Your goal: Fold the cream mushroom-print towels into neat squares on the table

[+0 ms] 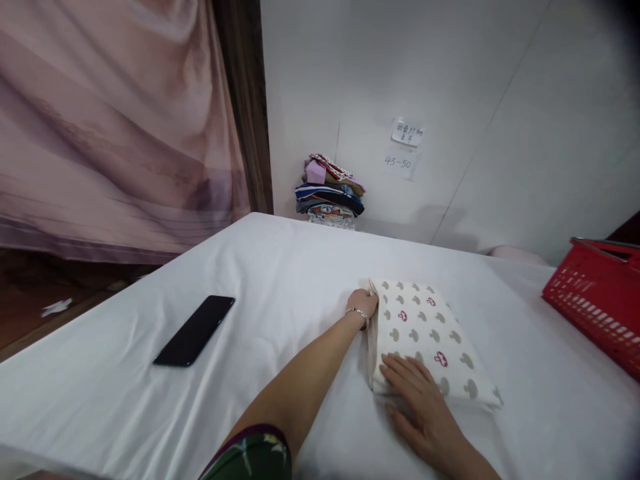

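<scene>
A folded cream cloth (413,327) printed with grey and red mushrooms lies on the white-covered table (300,267). My left hand (363,303), with a bracelet at the wrist, is closed on the cloth's left edge near its far corner; the fingertips are partly hidden by the fabric. My right hand (417,400) rests flat on the near left part of the cloth, fingers stretched out and the thumb apart from them, off the near edge.
A black phone (195,331) lies on the table at the left. At the right stands a red plastic basket (595,307). Beyond the far edge is a stack of folded clothes (330,190) by the wall. A pink curtain (120,120) hangs at the left.
</scene>
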### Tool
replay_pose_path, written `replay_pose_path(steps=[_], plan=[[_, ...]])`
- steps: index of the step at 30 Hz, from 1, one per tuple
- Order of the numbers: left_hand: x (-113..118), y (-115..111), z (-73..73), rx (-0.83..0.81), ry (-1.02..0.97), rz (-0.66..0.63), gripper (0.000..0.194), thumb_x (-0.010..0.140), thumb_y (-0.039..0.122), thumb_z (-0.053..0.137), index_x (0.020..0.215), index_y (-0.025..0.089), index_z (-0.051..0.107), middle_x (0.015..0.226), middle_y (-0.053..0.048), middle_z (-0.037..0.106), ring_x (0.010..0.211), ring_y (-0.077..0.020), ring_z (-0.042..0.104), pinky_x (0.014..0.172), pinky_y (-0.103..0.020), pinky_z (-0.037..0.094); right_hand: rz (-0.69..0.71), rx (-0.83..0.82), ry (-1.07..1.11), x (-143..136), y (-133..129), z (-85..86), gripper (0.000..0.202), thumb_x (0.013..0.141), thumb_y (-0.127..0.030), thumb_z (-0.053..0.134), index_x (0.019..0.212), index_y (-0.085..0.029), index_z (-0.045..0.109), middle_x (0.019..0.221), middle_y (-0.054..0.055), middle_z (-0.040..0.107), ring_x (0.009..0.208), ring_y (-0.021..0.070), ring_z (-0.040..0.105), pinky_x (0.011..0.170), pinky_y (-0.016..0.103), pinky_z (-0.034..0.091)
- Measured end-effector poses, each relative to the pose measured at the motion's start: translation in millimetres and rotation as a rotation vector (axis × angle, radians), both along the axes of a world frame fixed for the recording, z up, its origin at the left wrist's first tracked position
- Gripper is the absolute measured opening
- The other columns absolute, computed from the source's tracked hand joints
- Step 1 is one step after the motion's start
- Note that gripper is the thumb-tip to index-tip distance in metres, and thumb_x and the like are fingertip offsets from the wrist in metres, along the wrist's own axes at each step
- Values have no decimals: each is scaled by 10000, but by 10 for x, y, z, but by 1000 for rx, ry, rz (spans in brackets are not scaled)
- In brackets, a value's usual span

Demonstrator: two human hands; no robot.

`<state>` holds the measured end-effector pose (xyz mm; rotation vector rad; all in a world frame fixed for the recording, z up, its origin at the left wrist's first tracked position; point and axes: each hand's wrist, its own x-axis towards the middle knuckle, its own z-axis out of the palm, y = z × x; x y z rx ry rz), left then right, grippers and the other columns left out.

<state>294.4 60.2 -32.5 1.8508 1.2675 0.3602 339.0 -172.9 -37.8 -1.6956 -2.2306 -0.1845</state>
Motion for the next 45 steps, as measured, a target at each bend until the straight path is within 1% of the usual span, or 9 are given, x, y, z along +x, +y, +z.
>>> replay_pose_path(steps=[5, 11, 18, 27, 30, 33, 37, 40, 45], plan=[[-8, 45, -12, -49, -15, -1, 271, 755, 389, 511, 685, 156, 630, 788, -87, 678, 737, -178, 620, 577, -221, 406, -16, -37, 24, -17, -6, 32, 614, 809, -238, 483, 1391, -235, 289, 1392, 69, 394, 1281, 258, 347, 1024, 505, 311], [42, 114, 25, -80, -29, -6, 579, 851, 570, 262, 679, 138, 607, 675, -99, 656, 570, -171, 600, 496, -248, 411, -24, -79, 98, -54, -10, 92, 600, 808, -238, 474, 1382, -235, 297, 1411, 64, 366, 1306, 234, 301, 1067, 497, 226], [86, 164, 72, 84, 26, -17, 319, 802, 421, 472, 715, 157, 630, 888, -130, 678, 866, -250, 625, 691, -287, 435, -17, -118, 176, -75, 3, 139, 625, 789, -277, 493, 1379, -224, 290, 1412, 71, 365, 1310, 228, 284, 1086, 478, 158], [39, 195, 30, 160, 71, -10, 307, 818, 411, 451, 817, 164, 633, 975, -129, 667, 948, -269, 603, 777, -326, 428, 3, -109, 237, -22, -52, 265, 585, 811, -286, 498, 1368, -251, 323, 1423, 54, 347, 1323, 216, 268, 1088, 498, 162], [-3, 205, 56, 139, 79, 2, 331, 803, 448, 472, 888, 164, 618, 1000, -123, 662, 957, -267, 601, 788, -324, 431, -129, 104, 274, 271, -83, 329, 492, 839, -272, 489, 1323, -270, 401, 1376, 50, 421, 1297, 222, 321, 1077, 503, 202], [-15, 188, 109, 118, 82, 21, 466, 781, 521, 481, 1044, 145, 564, 1091, -148, 628, 1025, -283, 575, 815, -337, 429, -444, 239, 408, 755, -77, 362, 428, 845, -351, 487, 1263, -262, 487, 1307, 63, 500, 1212, 245, 438, 1013, 460, 340], [8, 153, 197, 58, 105, -5, 712, 699, 618, 535, 1201, 123, 443, 1204, -186, 555, 1090, -320, 535, 841, -368, 422, -874, -58, 698, 1338, 10, 348, 544, 807, -468, 497, 1297, -235, 457, 1204, 81, 578, 1014, 249, 584, 873, 390, 461], [39, 144, 230, 21, 146, -41, 732, 639, 561, 630, 1186, 116, 434, 1185, -193, 562, 1071, -331, 543, 835, -371, 423, -961, -275, 934, 1513, 110, 320, 691, 766, -518, 546, 1348, -179, 390, 1077, 105, 634, 920, 238, 621, 855, 373, 466], [82, 134, 195, 6, 91, 13, 720, 621, 475, 686, 1193, 140, 408, 1151, -173, 583, 1035, -314, 565, 827, -358, 428, -899, -309, 1064, 1467, 223, 264, 864, 656, -512, 671, 1375, -167, 339, 1279, 144, 506, 1070, 269, 551, 918, 377, 433]])
